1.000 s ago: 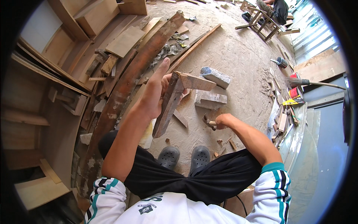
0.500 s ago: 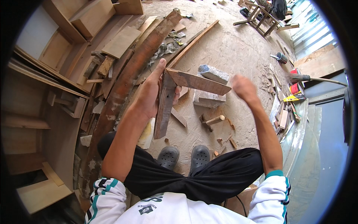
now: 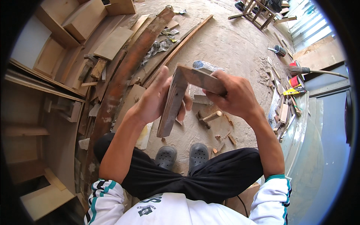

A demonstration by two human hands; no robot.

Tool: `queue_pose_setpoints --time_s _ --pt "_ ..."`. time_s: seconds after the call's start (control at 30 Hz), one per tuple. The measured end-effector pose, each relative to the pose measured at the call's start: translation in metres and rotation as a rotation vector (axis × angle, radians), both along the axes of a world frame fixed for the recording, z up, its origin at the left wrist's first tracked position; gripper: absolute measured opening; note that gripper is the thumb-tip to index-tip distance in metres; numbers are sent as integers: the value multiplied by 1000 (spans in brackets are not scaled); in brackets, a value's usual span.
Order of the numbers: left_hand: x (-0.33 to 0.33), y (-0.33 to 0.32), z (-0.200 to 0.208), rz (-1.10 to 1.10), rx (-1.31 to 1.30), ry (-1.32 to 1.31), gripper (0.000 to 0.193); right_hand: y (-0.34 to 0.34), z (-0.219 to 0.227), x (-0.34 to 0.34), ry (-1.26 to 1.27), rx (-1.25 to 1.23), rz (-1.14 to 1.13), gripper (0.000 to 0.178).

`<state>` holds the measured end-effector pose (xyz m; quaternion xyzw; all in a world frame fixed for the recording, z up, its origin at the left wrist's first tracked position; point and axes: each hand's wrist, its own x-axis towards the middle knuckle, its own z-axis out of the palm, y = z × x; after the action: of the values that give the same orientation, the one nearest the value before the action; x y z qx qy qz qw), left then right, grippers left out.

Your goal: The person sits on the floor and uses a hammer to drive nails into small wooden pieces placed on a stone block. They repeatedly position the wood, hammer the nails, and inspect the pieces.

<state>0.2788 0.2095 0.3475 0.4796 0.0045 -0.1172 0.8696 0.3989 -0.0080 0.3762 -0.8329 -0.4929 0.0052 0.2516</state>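
Two dark wooden strips meet in a mitred angle, making an L-shaped wooden corner piece point(image 3: 176, 98) held up above the floor. My left hand point(image 3: 152, 98) is round its downward strip, palm on the left side and thumb pointing up. Fingertips of that hand show past the strip's right edge. My right hand point(image 3: 238, 93) is closed on the end of the other strip, thumb and fingers pinching it. Behind the piece, partly covered, are pale blocks point(image 3: 208, 66) on the floor. A hammer point(image 3: 208, 118) with a wooden handle lies below my right hand.
A long reddish-brown plank point(image 3: 120, 80) and wood offcuts lie on the left beside wooden cabinets point(image 3: 41, 123). On the right are a broom point(image 3: 300, 70), a dark can point(image 3: 279, 50) and scrap wood point(image 3: 284, 114). A wooden stool point(image 3: 258, 15) stands at the far right.
My right hand has come in from the right and taken hold of the strip's end. The corner piece has turned slightly, and the left hand's fingers look looser. The view has shifted a little.
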Motion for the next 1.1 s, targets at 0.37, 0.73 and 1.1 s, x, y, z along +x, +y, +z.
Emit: queue_pose_setpoints --time_s 0.37,0.73,1.1 --pt "-3 -13 16 56 62 135 64 1 6 7 -177 104 46 33" --pt "-3 -12 13 103 65 151 61 10 3 -4 -192 72 -31 31" --pt "-3 -7 16 208 206 91 59 17 -5 -14 -199 139 -68 32"
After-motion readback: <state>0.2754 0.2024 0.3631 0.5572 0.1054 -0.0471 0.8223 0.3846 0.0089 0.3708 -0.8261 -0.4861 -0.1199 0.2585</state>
